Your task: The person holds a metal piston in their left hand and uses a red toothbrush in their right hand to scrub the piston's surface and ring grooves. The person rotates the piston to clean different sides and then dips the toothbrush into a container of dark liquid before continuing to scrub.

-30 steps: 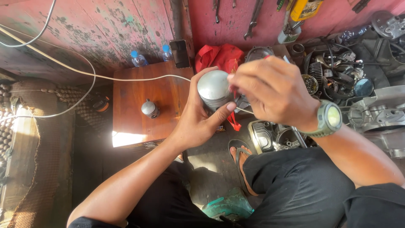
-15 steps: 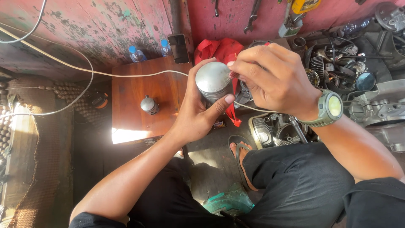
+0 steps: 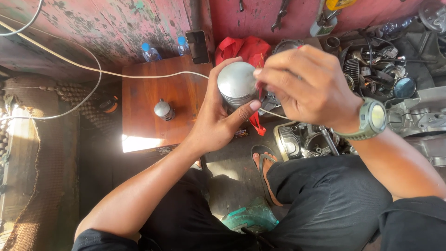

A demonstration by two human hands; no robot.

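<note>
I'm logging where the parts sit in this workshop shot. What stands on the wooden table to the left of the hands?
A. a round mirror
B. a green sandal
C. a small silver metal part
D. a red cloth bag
C: a small silver metal part stands alone on the wooden table, left of the left hand, which holds a piston.

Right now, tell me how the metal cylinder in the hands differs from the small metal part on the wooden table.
The metal cylinder is clearly bigger than the small metal part. The cylinder is gripped by the left hand, with the right hand working at its side; the small part stands alone on the wooden table, untouched. The cylinder's top is smooth and domed, while the small part has a knob on top. Both are dull silver-grey metal.
</note>
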